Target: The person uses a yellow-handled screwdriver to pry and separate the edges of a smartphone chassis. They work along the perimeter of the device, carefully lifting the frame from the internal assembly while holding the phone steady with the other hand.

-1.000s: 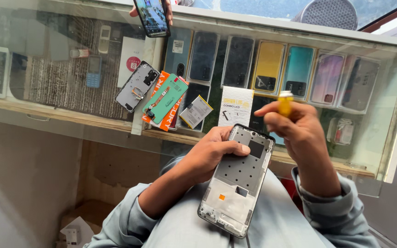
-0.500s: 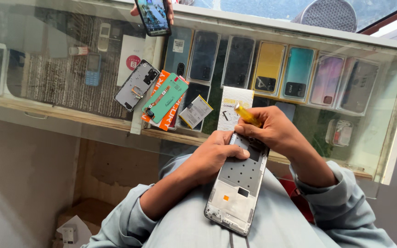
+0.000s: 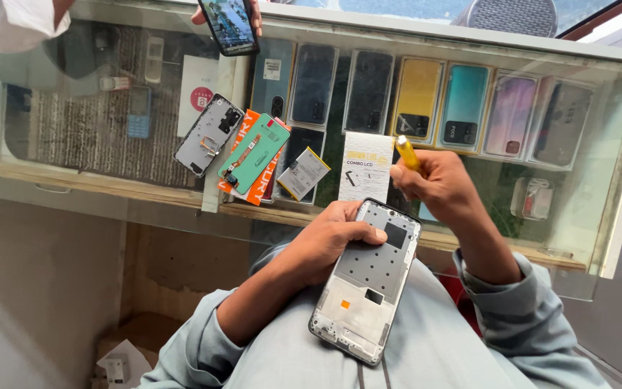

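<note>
My left hand [image 3: 332, 241] grips the upper left edge of a grey phone frame [image 3: 366, 281], which rests tilted on my lap with its inner side up. Just above the frame's top right corner, my right hand [image 3: 437, 184] pinches a small yellow tool [image 3: 407, 153], held a little off the frame and pointing up and left.
A glass display counter [image 3: 599, 144] runs across in front of me. On it lie a phone back cover [image 3: 208, 135], a green phone part [image 3: 253, 153], a small battery [image 3: 303, 173] and a white box [image 3: 366, 167]. Several phone cases sit under the glass. Another person's hand holds a phone [image 3: 229, 25] at the top.
My right hand went down to the top of the phone frame with the yellow tool, then lifted off it to the upper right. The left hand kept its grip.
</note>
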